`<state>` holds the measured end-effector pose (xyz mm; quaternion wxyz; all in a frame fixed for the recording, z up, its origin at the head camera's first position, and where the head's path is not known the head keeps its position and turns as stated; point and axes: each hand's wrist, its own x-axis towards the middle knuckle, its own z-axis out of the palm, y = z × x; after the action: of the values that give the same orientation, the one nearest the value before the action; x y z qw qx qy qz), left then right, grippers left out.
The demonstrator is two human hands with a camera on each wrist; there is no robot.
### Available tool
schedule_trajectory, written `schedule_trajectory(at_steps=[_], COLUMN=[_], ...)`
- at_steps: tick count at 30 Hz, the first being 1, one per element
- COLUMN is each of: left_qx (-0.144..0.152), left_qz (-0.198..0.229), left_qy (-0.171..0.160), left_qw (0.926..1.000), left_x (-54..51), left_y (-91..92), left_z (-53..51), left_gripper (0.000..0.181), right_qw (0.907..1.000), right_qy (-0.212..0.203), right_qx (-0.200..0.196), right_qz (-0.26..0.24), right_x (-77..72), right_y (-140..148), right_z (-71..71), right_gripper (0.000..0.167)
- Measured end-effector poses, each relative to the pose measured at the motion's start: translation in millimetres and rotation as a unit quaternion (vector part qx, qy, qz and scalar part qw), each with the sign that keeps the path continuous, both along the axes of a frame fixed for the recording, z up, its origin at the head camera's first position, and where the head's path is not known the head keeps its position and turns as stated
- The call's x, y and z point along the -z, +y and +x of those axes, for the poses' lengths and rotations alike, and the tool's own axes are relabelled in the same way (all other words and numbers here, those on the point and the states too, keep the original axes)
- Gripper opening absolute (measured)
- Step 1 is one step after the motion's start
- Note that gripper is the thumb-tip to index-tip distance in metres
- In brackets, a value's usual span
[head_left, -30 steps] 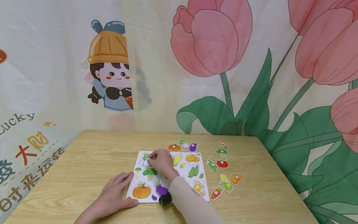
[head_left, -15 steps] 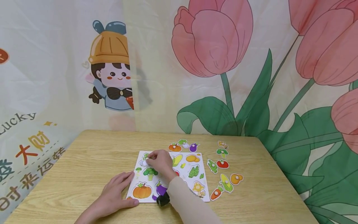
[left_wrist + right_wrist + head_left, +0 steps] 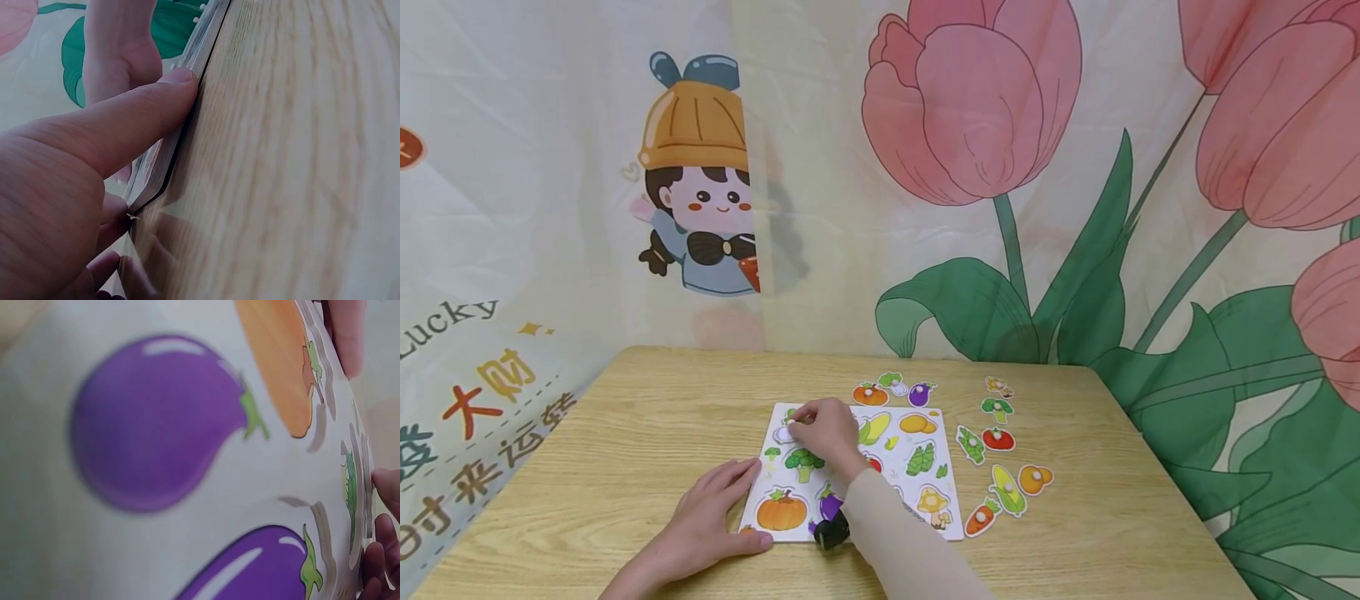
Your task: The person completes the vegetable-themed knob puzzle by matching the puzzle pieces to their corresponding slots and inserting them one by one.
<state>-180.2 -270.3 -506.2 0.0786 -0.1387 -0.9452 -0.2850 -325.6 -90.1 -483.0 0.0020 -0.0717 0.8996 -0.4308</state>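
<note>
Left of lower centre, the right hand narrowly pinches a white vegetable piece at the puzzle board; the left hand, spread, rests against the board. The piece looks light, stiff, smooth, best taken near its middle

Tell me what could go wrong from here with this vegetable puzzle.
What looks like a white vegetable piece in the right hand may seat crooked, since the hand hides part of it.
The black wrist camera sits low over the small printed eggplant and could bump the puzzle board.
If the left hand pushes the board rightward, it might nudge the carrot piece close beside it.
</note>
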Motion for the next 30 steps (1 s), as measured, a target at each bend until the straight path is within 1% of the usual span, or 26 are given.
schedule_trajectory(at_steps=[4, 9, 13, 17, 23, 30], left_qx=[0.000, 0.000, 0.003, 0.003, 0.001, -0.003], left_qz=[0.002, 0.001, 0.000, -0.001, -0.003, -0.001], left_qy=[0.002, 0.003, 0.009, 0.012, 0.013, 0.006], left_qw=[1.0000, 1.0000, 1.0000, 0.9999, 0.9999, 1.0000], left_x=[0.1, 0.1, 0.1, 0.3, 0.8, 0.0], left_y=[0.2, 0.0, -0.2, -0.2, 0.2, 0.8], left_z=[0.0, 0.0, 0.1, 0.1, -0.3, 0.2], left_gripper=[0.104, 0.105, 0.105, 0.105, 0.104, 0.105], right_qw=[0.9999, 1.0000, 0.9999, 0.9999, 0.9998, 0.9997], right_qy=[0.009, 0.000, -0.001, 0.004, 0.013, 0.016], right_qx=[0.002, 0.006, 0.009, 0.010, 0.007, 0.009], right_qz=[0.007, 0.007, 0.005, 0.006, 0.011, 0.018], right_x=[-0.1, 0.6, 1.0, 1.9, 1.9, 1.5], right_y=[-0.8, -2.6, -3.7, -4.5, -3.3, -3.6], right_z=[0.4, 0.8, 1.1, 0.6, 1.7, 3.1], right_gripper=[0.004, 0.003, 0.004, 0.005, 0.003, 0.004])
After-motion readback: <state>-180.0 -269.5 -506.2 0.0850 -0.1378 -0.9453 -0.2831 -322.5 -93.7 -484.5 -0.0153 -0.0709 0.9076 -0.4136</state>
